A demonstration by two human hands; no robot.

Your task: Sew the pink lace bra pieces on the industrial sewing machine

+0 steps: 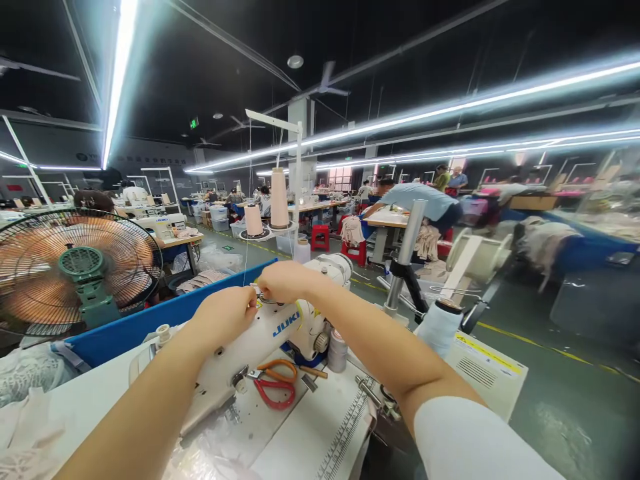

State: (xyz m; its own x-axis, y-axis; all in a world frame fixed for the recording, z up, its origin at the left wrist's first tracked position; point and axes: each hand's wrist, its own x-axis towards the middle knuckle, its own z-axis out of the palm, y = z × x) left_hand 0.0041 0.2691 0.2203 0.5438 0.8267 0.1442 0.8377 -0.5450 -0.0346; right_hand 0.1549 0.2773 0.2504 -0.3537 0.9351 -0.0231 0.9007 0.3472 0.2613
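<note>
Both hands meet over the top of a white JUKI sewing machine (263,340). My left hand (227,313) is closed in a pinch, and a fine thread (245,263) comes down to its fingertips from the stand. Just right of it, my right hand (283,280) bends over the machine's top with closed fingers; what they grip is hidden. Above and behind, two beige thread cones (279,200) sit on the thread stand (299,173). Scissors (275,383) with orange and red handles lie below the machine arm, beside a grey thread spool (337,351).
A large fan (83,263) stands at the left behind a blue panel (175,310). At the right are a metal post (406,250), a pale blue cone (440,327) and a tape reel (477,260). A ruler strip (345,427) runs along the table. Other people work farther back.
</note>
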